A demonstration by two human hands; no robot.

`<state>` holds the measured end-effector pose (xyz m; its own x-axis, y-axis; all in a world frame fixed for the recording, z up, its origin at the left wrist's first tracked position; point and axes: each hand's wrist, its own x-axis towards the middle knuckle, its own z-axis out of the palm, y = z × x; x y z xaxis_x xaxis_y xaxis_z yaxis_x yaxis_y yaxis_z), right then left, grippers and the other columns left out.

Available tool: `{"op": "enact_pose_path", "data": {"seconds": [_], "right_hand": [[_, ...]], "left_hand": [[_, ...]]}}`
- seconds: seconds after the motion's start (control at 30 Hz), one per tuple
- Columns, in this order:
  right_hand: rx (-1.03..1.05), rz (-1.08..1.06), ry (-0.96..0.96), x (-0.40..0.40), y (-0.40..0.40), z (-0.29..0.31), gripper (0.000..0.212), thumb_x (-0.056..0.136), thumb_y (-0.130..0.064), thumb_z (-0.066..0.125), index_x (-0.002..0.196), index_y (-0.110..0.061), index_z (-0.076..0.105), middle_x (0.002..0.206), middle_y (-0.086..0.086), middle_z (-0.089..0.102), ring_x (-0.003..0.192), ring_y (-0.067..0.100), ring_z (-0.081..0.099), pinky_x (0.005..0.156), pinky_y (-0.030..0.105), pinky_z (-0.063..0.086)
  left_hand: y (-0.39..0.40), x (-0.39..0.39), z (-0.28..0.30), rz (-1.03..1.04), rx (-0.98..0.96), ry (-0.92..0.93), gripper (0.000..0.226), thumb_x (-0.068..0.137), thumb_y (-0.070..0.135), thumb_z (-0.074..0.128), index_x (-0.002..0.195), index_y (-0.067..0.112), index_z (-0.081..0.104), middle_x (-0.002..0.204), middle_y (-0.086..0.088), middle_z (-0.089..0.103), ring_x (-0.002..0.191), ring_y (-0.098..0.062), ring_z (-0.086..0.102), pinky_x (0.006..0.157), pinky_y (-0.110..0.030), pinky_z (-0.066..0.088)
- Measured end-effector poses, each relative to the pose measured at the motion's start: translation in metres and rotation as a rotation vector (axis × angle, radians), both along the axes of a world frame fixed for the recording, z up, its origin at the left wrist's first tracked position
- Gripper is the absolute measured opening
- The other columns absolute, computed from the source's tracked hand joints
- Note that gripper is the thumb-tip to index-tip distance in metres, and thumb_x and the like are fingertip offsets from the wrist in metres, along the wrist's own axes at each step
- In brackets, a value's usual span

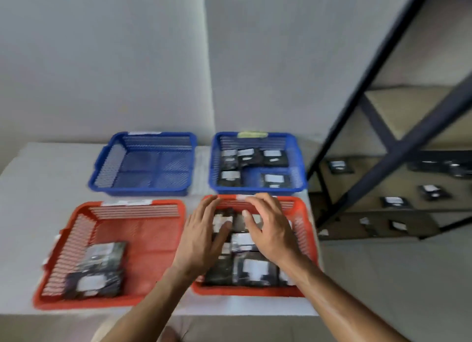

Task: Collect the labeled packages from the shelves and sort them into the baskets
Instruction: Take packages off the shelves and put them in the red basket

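Both hands over the red basket (304,242) at lower right of frame: left hand (201,237) and right hand (268,229) loose-fingered, gripping nothing, dark packages (251,267) lying flat directly beneath the fingers

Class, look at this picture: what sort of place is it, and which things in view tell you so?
Probably a small stockroom or packing area: dark metal shelving holding labelled packages, and blue and red sorting baskets on a white table.
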<state>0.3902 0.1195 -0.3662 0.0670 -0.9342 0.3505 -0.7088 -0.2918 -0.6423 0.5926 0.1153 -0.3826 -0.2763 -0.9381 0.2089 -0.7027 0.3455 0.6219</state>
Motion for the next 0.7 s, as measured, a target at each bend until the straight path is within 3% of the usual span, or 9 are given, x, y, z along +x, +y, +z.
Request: {"op": "enact_pose_path", "data": {"seconds": [0.23,0.3,0.47,0.57,0.7], "right_hand": [[-0.050,-0.187,-0.041,-0.201,0.044,-0.001,0.023,0.096,-0.022,0.060,0.113,-0.009,0.067,0.106,0.002,0.061,0.101,0.021,0.061,0.093,0.034,0.050],[-0.011,-0.232,-0.054,-0.243,0.053,-0.009,0.023,0.097,-0.023,0.060,0.113,-0.009,0.067,0.106,-0.001,0.060,0.099,0.017,0.061,0.090,0.035,0.052],[0.061,-0.370,-0.048,-0.326,0.059,-0.037,0.012,0.094,-0.017,0.066,0.105,-0.014,0.069,0.098,-0.006,0.061,0.090,0.012,0.060,0.083,0.035,0.053],[0.122,-0.463,-0.074,-0.362,0.054,-0.053,0.009,0.092,-0.017,0.068,0.101,-0.017,0.069,0.093,-0.010,0.061,0.084,0.008,0.057,0.080,0.035,0.053],[0.223,-0.540,-0.124,-0.400,0.037,-0.069,0.008,0.093,-0.020,0.068,0.100,-0.018,0.070,0.090,-0.010,0.064,0.080,0.007,0.057,0.073,0.026,0.050]], "left_hand": [[0.020,-0.195,0.006,-0.188,0.032,0.114,0.053,0.104,0.047,0.051,0.144,0.013,0.049,0.144,0.000,0.050,0.134,-0.018,0.049,0.113,-0.035,0.040],[0.023,-0.233,0.009,-0.214,0.098,0.152,0.050,0.104,0.048,0.052,0.142,0.015,0.051,0.139,0.005,0.051,0.130,-0.010,0.049,0.110,-0.032,0.041],[0.018,-0.299,0.010,-0.247,0.252,0.245,0.050,0.101,0.060,0.048,0.137,0.027,0.053,0.129,0.015,0.055,0.124,-0.001,0.052,0.103,-0.025,0.043],[-0.001,-0.327,0.000,-0.251,0.347,0.290,0.050,0.098,0.066,0.050,0.134,0.031,0.054,0.125,0.016,0.058,0.122,-0.002,0.055,0.104,-0.033,0.047],[-0.027,-0.364,-0.009,-0.222,0.487,0.341,0.075,0.089,0.076,0.052,0.145,0.026,0.046,0.140,0.008,0.052,0.132,-0.008,0.051,0.112,-0.036,0.045]]}}
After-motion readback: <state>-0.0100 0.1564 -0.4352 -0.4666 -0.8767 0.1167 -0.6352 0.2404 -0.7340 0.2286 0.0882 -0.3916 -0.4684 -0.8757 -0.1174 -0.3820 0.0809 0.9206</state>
